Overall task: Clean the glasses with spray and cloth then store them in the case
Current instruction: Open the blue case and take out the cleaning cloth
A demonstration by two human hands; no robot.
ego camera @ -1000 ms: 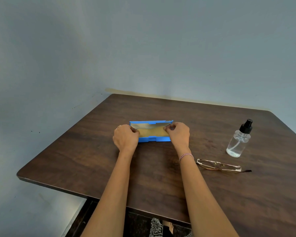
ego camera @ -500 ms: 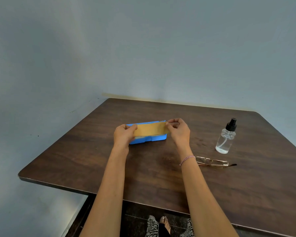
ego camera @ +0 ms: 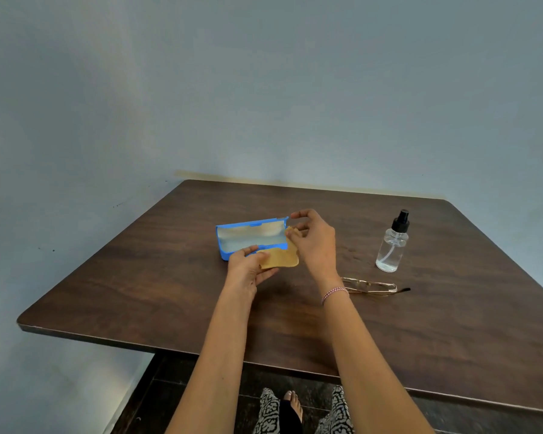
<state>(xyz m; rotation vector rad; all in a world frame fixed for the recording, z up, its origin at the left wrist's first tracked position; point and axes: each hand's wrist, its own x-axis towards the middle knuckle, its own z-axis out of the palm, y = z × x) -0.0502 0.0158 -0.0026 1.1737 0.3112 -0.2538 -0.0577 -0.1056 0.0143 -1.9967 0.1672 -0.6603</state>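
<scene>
Pinching the tan cloth (ego camera: 281, 260), left hand (ego camera: 244, 268) and right hand (ego camera: 314, 243) (blue case (ego camera: 252, 222) lies open).

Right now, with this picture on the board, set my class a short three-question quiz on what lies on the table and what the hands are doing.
1. Which lies nearer the person: the glasses or the spray bottle?
2. True or false: the blue case is closed.
3. The left hand and right hand both hold: A the glasses, B the tan cloth, C the spray bottle.
Key: 1 the glasses; 2 false, it stands open; 3 B.
</scene>
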